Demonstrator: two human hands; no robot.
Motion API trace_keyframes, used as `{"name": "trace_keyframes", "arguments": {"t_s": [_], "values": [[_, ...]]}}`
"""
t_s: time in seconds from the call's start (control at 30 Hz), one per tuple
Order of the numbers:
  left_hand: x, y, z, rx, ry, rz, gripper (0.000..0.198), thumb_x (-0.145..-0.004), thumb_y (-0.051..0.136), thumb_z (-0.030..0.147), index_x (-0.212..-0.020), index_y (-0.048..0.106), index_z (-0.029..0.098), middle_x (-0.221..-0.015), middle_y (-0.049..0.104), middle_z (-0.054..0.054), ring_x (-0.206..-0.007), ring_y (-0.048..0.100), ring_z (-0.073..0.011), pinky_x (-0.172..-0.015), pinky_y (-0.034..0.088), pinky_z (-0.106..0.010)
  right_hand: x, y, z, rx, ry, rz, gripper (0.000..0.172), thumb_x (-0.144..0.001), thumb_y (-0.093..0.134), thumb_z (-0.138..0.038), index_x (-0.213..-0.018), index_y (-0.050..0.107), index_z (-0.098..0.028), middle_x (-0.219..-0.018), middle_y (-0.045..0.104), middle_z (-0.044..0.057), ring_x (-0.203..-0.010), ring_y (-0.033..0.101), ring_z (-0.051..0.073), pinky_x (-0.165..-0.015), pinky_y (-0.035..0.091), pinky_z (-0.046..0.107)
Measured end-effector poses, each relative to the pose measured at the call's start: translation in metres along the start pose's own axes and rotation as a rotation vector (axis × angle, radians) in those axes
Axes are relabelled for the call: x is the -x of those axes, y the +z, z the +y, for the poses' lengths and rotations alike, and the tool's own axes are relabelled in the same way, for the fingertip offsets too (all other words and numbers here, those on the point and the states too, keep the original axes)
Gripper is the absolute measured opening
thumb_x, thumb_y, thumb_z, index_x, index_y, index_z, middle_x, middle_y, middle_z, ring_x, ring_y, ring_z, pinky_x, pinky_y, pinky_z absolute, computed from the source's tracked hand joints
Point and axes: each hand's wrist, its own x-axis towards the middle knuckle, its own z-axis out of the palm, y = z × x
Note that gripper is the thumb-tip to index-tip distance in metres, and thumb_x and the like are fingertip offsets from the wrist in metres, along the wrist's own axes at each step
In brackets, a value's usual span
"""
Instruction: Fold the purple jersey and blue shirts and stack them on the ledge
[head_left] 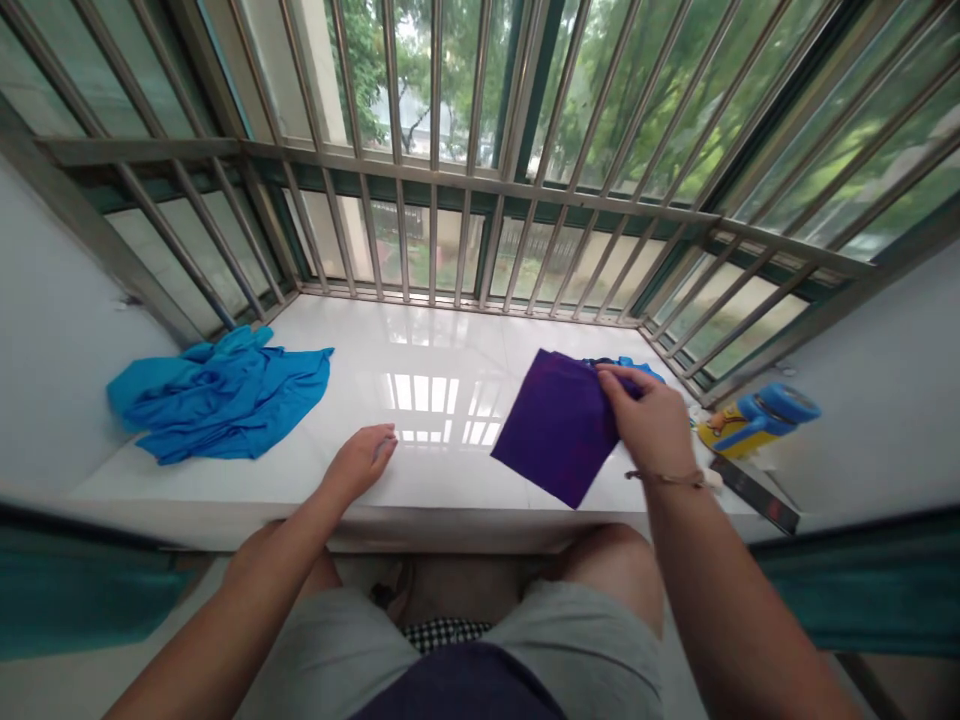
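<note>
My right hand (649, 422) is closed on the upper right corner of a folded purple cloth (555, 425) that lies on the white window ledge (435, 350). A bit of blue cloth (637, 365) shows from under my right hand. My left hand (364, 460) rests palm down on the ledge near its front edge, fingers loosely together, holding nothing. A crumpled blue garment (221, 395) lies in a heap at the left end of the ledge, well away from both hands.
A yellow and blue object (754, 420) and a dark flat strip (754, 492) lie at the right end of the ledge. Metal window bars (465, 190) close off the back and sides. White walls flank the ledge. My knees are below its front edge.
</note>
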Motion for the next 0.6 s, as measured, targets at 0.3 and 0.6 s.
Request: {"name": "trace_keyframes", "arguments": {"t_s": [0.3,0.6], "values": [[0.001,0.002,-0.003,-0.005,-0.01,-0.01,0.044,-0.107,0.046,0.052,-0.111,0.078,0.022,-0.131,0.079,-0.013,-0.123,0.072,-0.0318,-0.114,0.057,-0.052,-0.059,-0.123,0.071,0.765,0.219,0.233,0.036,-0.106,0.063,-0.035,-0.127,0.083,-0.013,-0.11,0.079,0.027,-0.094,0.068,0.028,-0.071,0.03,0.042],[-0.002,-0.001,0.004,-0.02,-0.026,-0.009,0.039,-0.107,0.048,0.049,-0.105,0.077,0.022,-0.13,0.079,-0.014,-0.121,0.073,-0.0312,-0.112,0.058,-0.052,-0.155,-0.101,0.133,0.775,0.274,0.194,0.061,-0.114,0.039,-0.031,-0.114,0.075,0.018,-0.11,0.069,0.048,-0.114,0.069,0.035,-0.077,0.031,0.048]]}}
